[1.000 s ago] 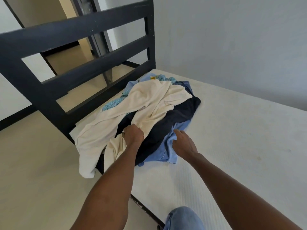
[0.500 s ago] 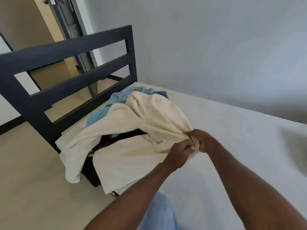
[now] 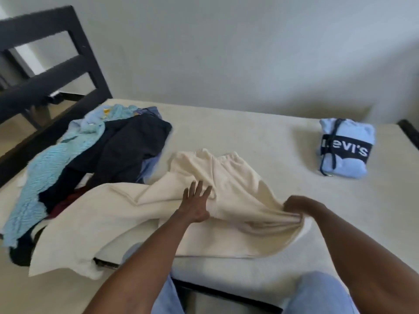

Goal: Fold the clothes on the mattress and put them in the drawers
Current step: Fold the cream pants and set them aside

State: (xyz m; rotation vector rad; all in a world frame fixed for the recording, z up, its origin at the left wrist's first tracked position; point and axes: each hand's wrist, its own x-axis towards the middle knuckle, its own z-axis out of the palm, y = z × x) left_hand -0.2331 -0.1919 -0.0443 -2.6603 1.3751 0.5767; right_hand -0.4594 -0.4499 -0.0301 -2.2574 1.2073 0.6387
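judged the cream trousers soft, light and limp, likely to sag and bunch wherever unsupported; best taken at the waistband or the leg ends, then smoothed flat. lay spread on the mattress, one leg trailing over the near edge, just beside the heap of unfolded clothes. left hand lay flat on the cloth, fingers straight and spread, pressing it down. right hand was curled, gripping a bunched fold of the same trousers and lifting it slightly. folded blue hoodie sat well apart, toward the far right corner.
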